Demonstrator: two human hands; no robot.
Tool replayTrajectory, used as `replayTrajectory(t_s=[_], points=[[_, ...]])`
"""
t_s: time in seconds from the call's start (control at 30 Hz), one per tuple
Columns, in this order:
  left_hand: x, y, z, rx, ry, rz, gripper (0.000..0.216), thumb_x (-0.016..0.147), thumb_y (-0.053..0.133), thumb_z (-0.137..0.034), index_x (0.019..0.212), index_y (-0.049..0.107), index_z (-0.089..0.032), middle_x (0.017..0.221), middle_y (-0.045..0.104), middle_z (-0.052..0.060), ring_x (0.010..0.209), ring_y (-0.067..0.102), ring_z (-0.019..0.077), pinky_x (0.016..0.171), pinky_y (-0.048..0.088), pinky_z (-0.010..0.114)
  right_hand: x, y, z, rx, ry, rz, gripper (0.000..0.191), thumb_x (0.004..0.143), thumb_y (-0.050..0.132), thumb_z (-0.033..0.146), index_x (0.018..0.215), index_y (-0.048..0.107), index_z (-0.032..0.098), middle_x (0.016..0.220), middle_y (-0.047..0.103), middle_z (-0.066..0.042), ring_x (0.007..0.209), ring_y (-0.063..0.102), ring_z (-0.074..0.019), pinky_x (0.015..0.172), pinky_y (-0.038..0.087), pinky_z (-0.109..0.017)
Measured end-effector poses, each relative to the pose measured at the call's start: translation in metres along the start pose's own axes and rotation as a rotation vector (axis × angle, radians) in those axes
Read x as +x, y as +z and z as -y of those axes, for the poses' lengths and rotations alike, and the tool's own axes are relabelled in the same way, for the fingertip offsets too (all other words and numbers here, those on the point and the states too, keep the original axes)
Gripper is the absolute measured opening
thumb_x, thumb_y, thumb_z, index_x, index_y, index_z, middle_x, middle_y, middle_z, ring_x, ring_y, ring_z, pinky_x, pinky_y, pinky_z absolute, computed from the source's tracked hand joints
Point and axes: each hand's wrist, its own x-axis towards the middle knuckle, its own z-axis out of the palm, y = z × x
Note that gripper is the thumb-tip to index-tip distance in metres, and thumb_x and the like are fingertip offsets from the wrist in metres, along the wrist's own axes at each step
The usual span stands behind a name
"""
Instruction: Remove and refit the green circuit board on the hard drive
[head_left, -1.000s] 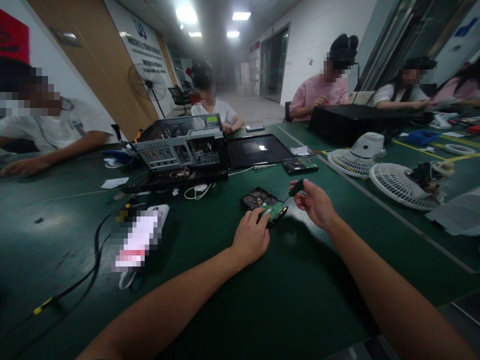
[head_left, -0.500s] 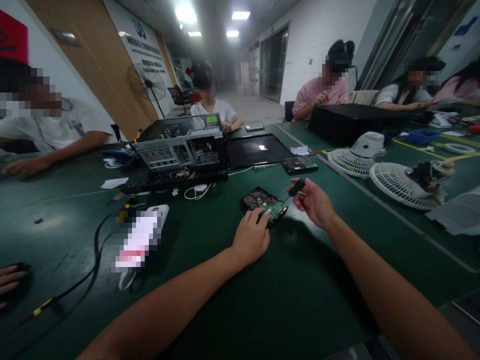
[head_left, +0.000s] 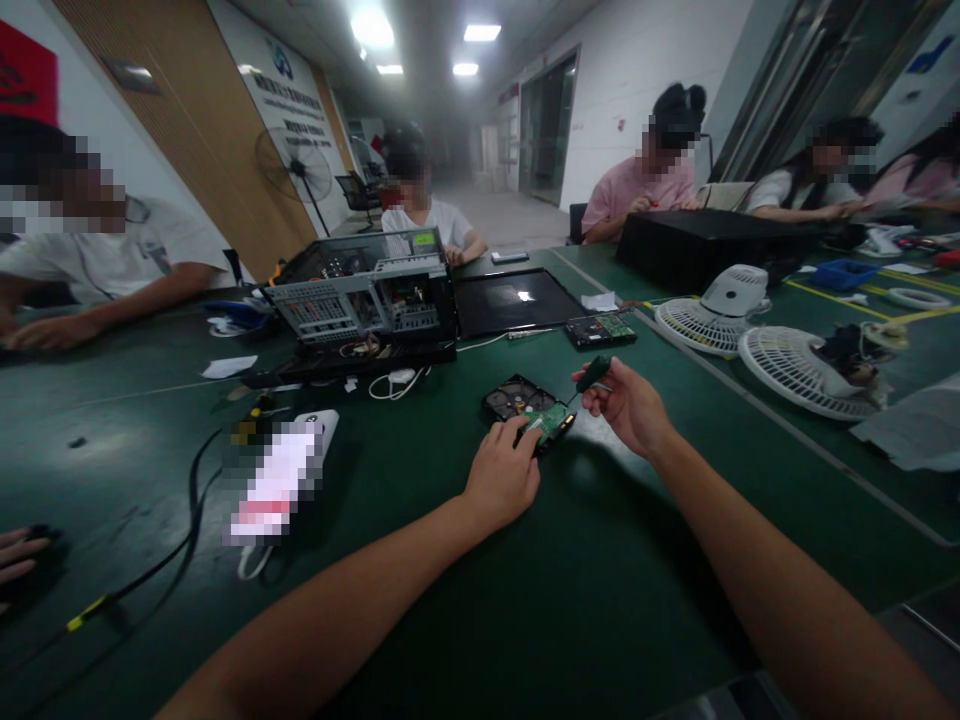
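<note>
Left hand (head_left: 501,480), fingers loosely spread, rests on hard drive (head_left: 535,407), well in from desk's (head_left: 600,580) near edge. Right hand (head_left: 626,400), half-curled, pinches screwdriver (head_left: 595,375) at drive's right end; fingers re-set slightly since a second ago, drive unmoved: screw-turning probably continues.

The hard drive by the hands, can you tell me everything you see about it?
The hard drive is slim, black and metal-looking, with a round shape on its far part and a green circuit board nearer. It lies flat, turned at a slant, on the green table. The left hand rests its fingers on it; the screwdriver has its tip at the right end, perhaps touching.
</note>
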Motion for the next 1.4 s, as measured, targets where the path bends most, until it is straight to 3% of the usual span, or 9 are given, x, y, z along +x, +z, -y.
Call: replayTrajectory(t_s=[0.2,0.6,0.97,1.1,1.27,1.4], points=[[0.0003,0.0003,0.0002,0.0,0.006,-0.002,0.047,0.09,0.057,-0.021,0.136,0.052,-0.021,0.141,0.05,0.013,0.124,0.05,0.0321,0.102,0.049,0.05,-0.0033,0.0052,0.0015,-0.017,-0.01,-0.024,0.037,0.09,0.065,0.049,0.117,0.07,0.025,0.106,0.071,-0.005,0.06,0.055,-0.0109,0.045,0.038,-0.025],[0.0003,-0.0001,-0.0003,-0.009,0.005,-0.003,0.046,0.089,0.058,-0.02,0.135,0.053,-0.021,0.14,0.051,0.014,0.124,0.05,0.0323,0.102,0.049,0.051,-0.0015,-0.0017,0.0013,-0.023,-0.02,-0.014,0.029,0.092,0.064,0.048,0.104,0.07,0.022,0.114,0.071,-0.008,0.063,0.055,-0.0118,0.045,0.038,-0.024],[0.0004,0.0002,0.0002,-0.009,0.005,0.003,0.047,0.089,0.058,-0.021,0.136,0.052,-0.021,0.141,0.05,0.014,0.124,0.05,0.0323,0.101,0.05,0.05,-0.0019,-0.0006,0.0017,-0.026,-0.015,-0.019,0.029,0.09,0.065,0.049,0.105,0.067,0.023,0.11,0.073,-0.007,0.061,0.057,-0.011,0.042,0.038,-0.022],[0.0004,-0.0004,-0.0001,-0.003,0.003,0.004,0.047,0.089,0.058,-0.021,0.135,0.052,-0.021,0.141,0.05,0.013,0.124,0.05,0.0323,0.102,0.049,0.05,-0.0028,0.0019,0.0032,-0.035,-0.023,-0.042,0.034,0.09,0.067,0.049,0.116,0.065,0.028,0.105,0.073,-0.004,0.059,0.059,-0.0104,0.04,0.037,-0.02],[0.0008,-0.0025,-0.0014,-0.006,0.002,0.012,0.047,0.089,0.057,-0.02,0.136,0.052,-0.021,0.141,0.05,0.013,0.125,0.05,0.0323,0.102,0.049,0.05,-0.0027,0.0032,0.0035,-0.032,-0.015,-0.03,0.032,0.087,0.072,0.047,0.112,0.07,0.028,0.103,0.073,-0.004,0.069,0.066,-0.0125,0.055,0.052,-0.024],[0.0008,-0.0029,-0.0015,-0.008,0.001,0.008,0.048,0.088,0.058,-0.02,0.135,0.052,-0.022,0.14,0.051,0.013,0.125,0.05,0.0325,0.102,0.049,0.051,-0.0018,0.0014,0.0,-0.077,-0.044,-0.04,0.036,0.078,0.084,0.039,0.11,0.071,0.027,0.105,0.071,-0.004,0.077,0.067,-0.0139,0.068,0.057,-0.029]])
